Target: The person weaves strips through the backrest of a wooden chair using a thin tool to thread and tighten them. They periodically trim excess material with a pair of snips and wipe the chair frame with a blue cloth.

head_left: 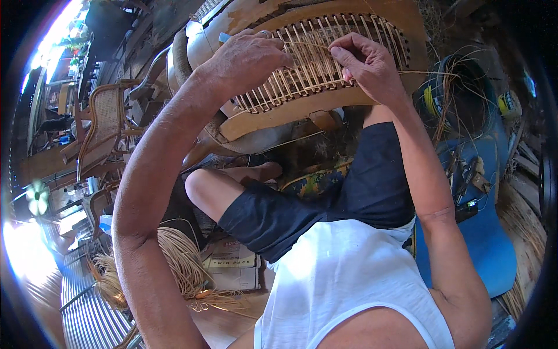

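A wooden-framed panel (241,124) with rows of pale cane strands (311,58) lies across the top of the view. My left hand (247,63) is on its left part, fingers curled down over the strands; what is in them is hidden. To the right, my right hand (363,67) pinches a thin cane strand (317,45) between thumb and forefinger just above the woven rows. Loose ends of cane stretch out to the right past that hand.
Cane-backed chairs (104,122) stand at the left. A large cane coil (177,262) lies beside folded cardboard (229,270) at lower left. At right are a dark bucket (465,87) with loose strands, a yellow container (507,104) and a blue mat (479,244) holding small tools.
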A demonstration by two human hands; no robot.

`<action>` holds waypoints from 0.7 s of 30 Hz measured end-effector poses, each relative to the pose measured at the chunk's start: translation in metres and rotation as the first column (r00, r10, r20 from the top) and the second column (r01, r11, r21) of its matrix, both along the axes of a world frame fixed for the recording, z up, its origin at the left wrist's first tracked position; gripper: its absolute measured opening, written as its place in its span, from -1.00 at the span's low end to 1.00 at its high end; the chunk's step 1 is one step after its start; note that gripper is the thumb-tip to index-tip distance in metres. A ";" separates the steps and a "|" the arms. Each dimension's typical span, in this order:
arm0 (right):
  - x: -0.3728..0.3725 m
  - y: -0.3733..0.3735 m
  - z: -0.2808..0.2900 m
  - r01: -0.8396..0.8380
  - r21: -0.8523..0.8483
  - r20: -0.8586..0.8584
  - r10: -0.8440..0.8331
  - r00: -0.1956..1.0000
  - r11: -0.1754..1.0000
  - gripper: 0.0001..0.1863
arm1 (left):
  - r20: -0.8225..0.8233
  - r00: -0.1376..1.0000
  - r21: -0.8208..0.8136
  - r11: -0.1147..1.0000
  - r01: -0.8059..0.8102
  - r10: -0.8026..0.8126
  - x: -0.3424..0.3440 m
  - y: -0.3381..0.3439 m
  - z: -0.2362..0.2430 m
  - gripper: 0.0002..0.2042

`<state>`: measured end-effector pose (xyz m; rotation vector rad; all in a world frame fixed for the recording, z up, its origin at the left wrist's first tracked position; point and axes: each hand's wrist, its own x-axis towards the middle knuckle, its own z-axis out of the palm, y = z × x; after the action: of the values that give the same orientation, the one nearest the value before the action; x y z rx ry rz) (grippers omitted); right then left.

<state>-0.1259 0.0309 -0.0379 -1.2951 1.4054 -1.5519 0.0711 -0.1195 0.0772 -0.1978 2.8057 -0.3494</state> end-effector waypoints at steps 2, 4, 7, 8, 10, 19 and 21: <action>0.000 0.000 0.000 0.006 0.011 -0.008 -0.006 1.000 1.000 -0.75 | -0.002 1.000 0.001 1.000 0.022 -0.022 0.000 -0.001 0.000 -0.57; -0.001 0.000 -0.003 0.016 0.005 -0.019 -0.016 1.000 1.000 -0.75 | -0.007 0.999 0.003 0.999 0.032 -0.032 0.000 -0.001 0.002 -0.57; -0.001 -0.001 -0.004 0.004 -0.011 0.015 -0.004 1.000 1.000 -0.75 | 0.002 0.999 0.009 0.999 0.044 -0.044 0.000 -0.001 0.007 -0.57; -0.001 -0.001 -0.004 0.004 -0.012 0.014 -0.004 1.000 1.000 -0.75 | 0.016 0.999 0.014 0.999 0.046 -0.046 0.000 -0.001 0.008 -0.57; 0.000 0.000 -0.002 0.018 -0.003 0.011 -0.018 1.000 1.000 -0.75 | 0.011 0.999 -0.010 0.999 0.046 -0.046 0.002 -0.003 0.005 -0.58; 0.000 0.002 0.000 -0.015 0.020 0.091 0.013 0.996 1.000 -0.76 | -0.032 0.999 0.046 0.999 -0.001 0.003 0.006 0.003 0.002 -0.68; 0.001 0.000 0.002 -0.008 0.005 0.082 0.007 0.997 1.000 -0.75 | -0.018 1.000 0.093 0.996 -0.009 0.010 0.009 0.008 -0.002 -0.69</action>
<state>-0.1252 0.0307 -0.0363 -1.2186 1.3510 -1.5772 0.0804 -0.1118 0.0750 -0.1944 2.8309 -0.2156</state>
